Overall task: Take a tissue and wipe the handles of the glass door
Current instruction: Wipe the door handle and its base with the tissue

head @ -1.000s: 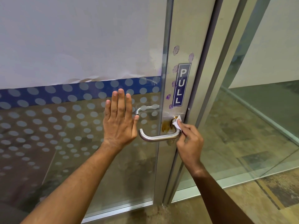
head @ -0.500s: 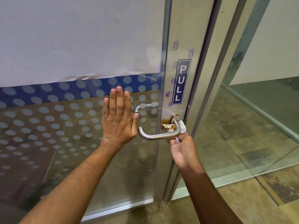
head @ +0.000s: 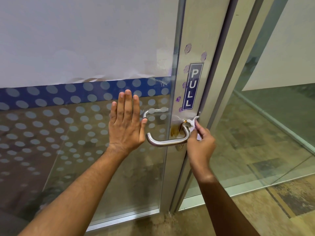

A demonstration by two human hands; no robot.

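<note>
A brushed steel lever handle (head: pixel 166 142) juts from the metal stile of the glass door (head: pixel 85 133). Brown stains surround its base. My right hand (head: pixel 202 144) is shut on a white tissue (head: pixel 193 123) and presses it against the top of the handle's neck, next to the stile. My left hand (head: pixel 127 124) lies flat on the glass just left of the handle, fingers straight and together, holding nothing. A second handle (head: pixel 153 111) shows through the glass on the far side.
A blue PULL sticker (head: pixel 192 86) sits above the handle, with purple fingerprint smudges around it. White film covers the upper glass; a dotted blue band runs below it. A fixed glass panel (head: pixel 264 133) stands to the right. Worn tiled floor (head: pixel 272 210) lies below.
My right hand has risen from under the handle's neck to its upper right side, bringing the tissue up. My left hand has stayed flat on the glass.
</note>
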